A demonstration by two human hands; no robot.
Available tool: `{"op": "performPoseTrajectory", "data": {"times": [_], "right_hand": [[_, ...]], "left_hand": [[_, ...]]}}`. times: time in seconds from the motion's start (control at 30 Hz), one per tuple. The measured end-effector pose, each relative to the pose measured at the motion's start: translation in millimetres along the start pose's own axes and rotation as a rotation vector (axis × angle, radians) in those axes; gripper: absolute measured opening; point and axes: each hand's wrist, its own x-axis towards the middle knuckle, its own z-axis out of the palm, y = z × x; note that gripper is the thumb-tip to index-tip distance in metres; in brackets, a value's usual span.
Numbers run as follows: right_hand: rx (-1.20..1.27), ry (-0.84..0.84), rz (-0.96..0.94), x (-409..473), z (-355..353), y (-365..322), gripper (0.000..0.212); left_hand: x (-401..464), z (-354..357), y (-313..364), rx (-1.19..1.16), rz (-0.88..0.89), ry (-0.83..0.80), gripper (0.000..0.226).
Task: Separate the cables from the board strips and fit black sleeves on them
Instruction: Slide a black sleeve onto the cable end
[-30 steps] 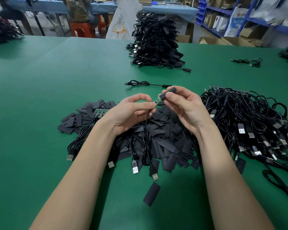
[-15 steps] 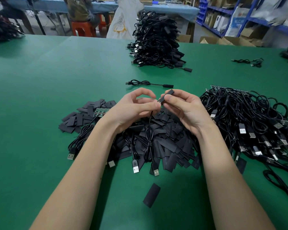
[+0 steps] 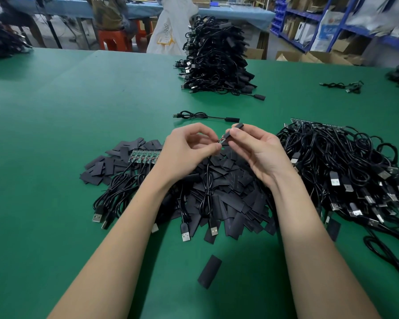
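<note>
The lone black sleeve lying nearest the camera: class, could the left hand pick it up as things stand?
Probably not right away: the left hand pinches the cable. The lone black sleeve itself lies uncovered on the table.

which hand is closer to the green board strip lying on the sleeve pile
Left. The left hand sits just right of the board strip, its wrist almost beside it. The right hand is farther right, beyond the left.

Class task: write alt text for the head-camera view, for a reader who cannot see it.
Two bare hands work a black sleeve onto a cable end above a pile of sleeves on a green table: the left hand pinches the cable, the right hand holds the sleeve.
</note>
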Motion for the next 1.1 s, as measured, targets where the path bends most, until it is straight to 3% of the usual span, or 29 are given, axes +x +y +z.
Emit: {"op": "performPoseTrajectory", "data": {"times": [0.13,0.7,0.83,1.0,1.1], "right_hand": [[-0.044,-0.002,0.016,-1,0,1,0.012],[0.013,-0.012,0.018,-1,5,2,0.025],[-0.011,-0.035,0.035,-2,7,3,0.017],[0.009,-0.004,0.032,-4,9,0,0.037],[0.016,0.016,0.002,-3,9,1,0.033]], "left_hand": [[-1,2,1,0.025,0.058,-0.017,0.009],[0,7,2,-0.108,0.016,0.001,0.01],[-1,3,2,-0.072,0.062,0.014,0.009],[0,2,2,-0.101,0.031,-0.023,0.012],[1,1,2,-0.128,0.002,-0.046,0.015]]}}
